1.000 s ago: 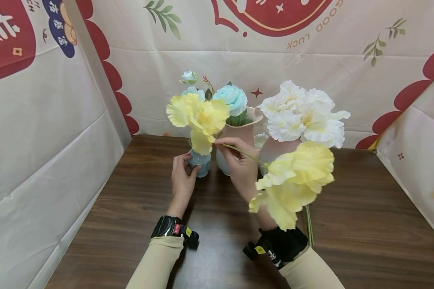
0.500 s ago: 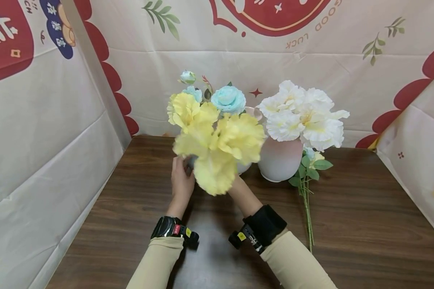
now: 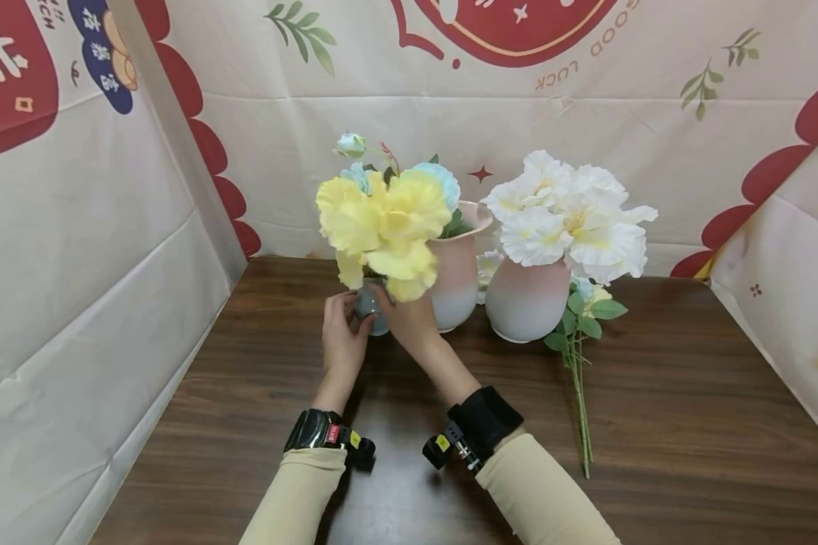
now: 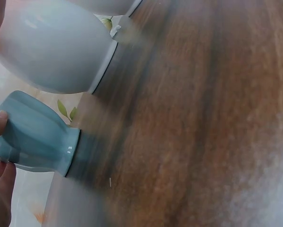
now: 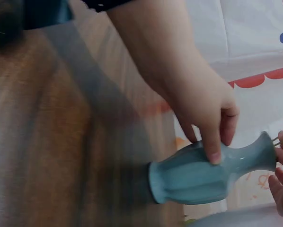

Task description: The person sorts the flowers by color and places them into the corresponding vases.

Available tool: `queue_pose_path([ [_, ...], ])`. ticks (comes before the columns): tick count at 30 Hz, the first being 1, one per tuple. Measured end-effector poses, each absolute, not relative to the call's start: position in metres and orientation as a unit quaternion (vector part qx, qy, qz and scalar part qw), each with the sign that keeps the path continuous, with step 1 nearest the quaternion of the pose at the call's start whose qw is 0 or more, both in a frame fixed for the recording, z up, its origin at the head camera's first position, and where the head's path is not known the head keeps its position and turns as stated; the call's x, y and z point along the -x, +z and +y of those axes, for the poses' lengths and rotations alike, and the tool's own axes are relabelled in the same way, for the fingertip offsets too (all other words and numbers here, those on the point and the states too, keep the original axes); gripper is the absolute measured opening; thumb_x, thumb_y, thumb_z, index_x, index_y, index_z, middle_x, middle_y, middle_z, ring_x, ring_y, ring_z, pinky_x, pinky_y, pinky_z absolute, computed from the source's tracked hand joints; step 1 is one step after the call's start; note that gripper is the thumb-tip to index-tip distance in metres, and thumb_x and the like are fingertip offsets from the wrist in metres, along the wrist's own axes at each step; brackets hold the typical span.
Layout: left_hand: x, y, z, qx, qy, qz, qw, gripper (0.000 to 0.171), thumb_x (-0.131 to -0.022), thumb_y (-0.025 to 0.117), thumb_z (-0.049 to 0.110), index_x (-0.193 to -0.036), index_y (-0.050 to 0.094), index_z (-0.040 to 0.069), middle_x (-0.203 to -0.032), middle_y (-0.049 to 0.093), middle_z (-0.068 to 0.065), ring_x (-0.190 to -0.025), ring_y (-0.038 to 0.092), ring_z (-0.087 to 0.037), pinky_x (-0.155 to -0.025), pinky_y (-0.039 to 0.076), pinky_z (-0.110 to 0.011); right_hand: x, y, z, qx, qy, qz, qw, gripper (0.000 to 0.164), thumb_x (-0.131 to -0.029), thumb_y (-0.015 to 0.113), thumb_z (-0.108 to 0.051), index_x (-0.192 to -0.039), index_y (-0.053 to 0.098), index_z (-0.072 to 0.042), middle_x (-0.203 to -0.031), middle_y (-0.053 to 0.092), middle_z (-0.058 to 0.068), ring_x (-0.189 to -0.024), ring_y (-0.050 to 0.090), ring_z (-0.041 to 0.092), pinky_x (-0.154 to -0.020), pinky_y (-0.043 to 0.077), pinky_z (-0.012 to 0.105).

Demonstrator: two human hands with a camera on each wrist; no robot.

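Observation:
My left hand grips the body of a small blue-grey vase, thumb on one side and fingers on the other. The vase stands upright on the table. At its narrow mouth, my right hand pinches the thin stem of a yellow flower, as the right wrist view shows at its edge. That bloom overlaps another yellow flower above the vase. In the head view, blossoms and the right hand hide much of the vase neck. The left wrist view shows fingertips against the vase wall.
Just right stands a tall pink-and-white vase with light-blue flowers. Beside it, a rounder pink-and-white vase holds white flowers. Leafy flower stems lie on the dark wooden table. A printed cloth hangs behind.
My right hand has moved left to the small vase's mouth, bringing its yellow flower upright from the right side. My left hand keeps its grip on the vase.

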State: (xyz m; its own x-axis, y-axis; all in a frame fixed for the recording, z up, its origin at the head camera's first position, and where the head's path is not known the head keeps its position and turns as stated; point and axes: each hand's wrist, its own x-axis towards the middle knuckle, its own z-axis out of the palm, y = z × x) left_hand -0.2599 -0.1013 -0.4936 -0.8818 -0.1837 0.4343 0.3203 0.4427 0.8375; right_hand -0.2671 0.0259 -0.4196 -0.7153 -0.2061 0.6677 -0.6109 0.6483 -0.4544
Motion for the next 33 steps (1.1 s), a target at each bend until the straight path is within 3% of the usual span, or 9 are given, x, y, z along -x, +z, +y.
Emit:
queue_pose_path([
  [3, 0.260, -0.494, -0.102, 0.050, -0.534, -0.809, 0.243, 0.042, -0.089, 0.074, 0.006, -0.124, 0.052, 0.001, -0.135, 0.049, -0.015, -0.129, 0.055, -0.037, -0.107, 0.053, -0.046, 0.265, -0.426, 0.027, -0.242, 0.392, -0.843, 0.277, 0.041, -0.093, 0.071, -0.009, -0.130, 0.057, 0.001, -0.122, 0.063, 0.018, -0.112, 0.063, 0.030, -0.090, 0.057, 0.043],
  [9, 0.261, -0.494, -0.100, 0.051, -0.528, -0.811, 0.246, 0.042, -0.090, 0.073, 0.010, -0.125, 0.052, 0.000, -0.135, 0.049, -0.016, -0.129, 0.055, -0.036, -0.108, 0.053, -0.044, 0.253, -0.432, 0.043, -0.216, 0.397, -0.858, 0.243, 0.031, -0.097, 0.066, -0.014, -0.126, 0.057, -0.005, -0.111, 0.064, 0.014, -0.107, 0.064, 0.030, -0.087, 0.057, 0.044],
  [15, 0.262, -0.495, -0.100, 0.059, -0.525, -0.809, 0.256, 0.039, -0.090, 0.072, 0.010, -0.123, 0.053, -0.001, -0.134, 0.050, -0.017, -0.128, 0.055, -0.035, -0.107, 0.053, -0.043, 0.238, -0.441, 0.065, -0.214, 0.398, -0.862, 0.230, 0.043, -0.097, 0.066, -0.017, -0.139, 0.055, -0.009, -0.135, 0.061, 0.015, -0.129, 0.057, 0.030, -0.105, 0.053, 0.048],
  [33, 0.263, -0.496, -0.101, 0.056, -0.530, -0.807, 0.254, 0.039, -0.089, 0.074, 0.010, -0.121, 0.054, -0.001, -0.135, 0.051, -0.015, -0.131, 0.053, -0.032, -0.108, 0.053, -0.041, 0.193, -0.462, 0.147, -0.158, 0.408, -0.875, 0.207, 0.033, -0.095, 0.069, -0.015, -0.127, 0.065, -0.009, -0.125, 0.070, 0.007, -0.116, 0.066, 0.025, -0.094, 0.056, 0.048],
])
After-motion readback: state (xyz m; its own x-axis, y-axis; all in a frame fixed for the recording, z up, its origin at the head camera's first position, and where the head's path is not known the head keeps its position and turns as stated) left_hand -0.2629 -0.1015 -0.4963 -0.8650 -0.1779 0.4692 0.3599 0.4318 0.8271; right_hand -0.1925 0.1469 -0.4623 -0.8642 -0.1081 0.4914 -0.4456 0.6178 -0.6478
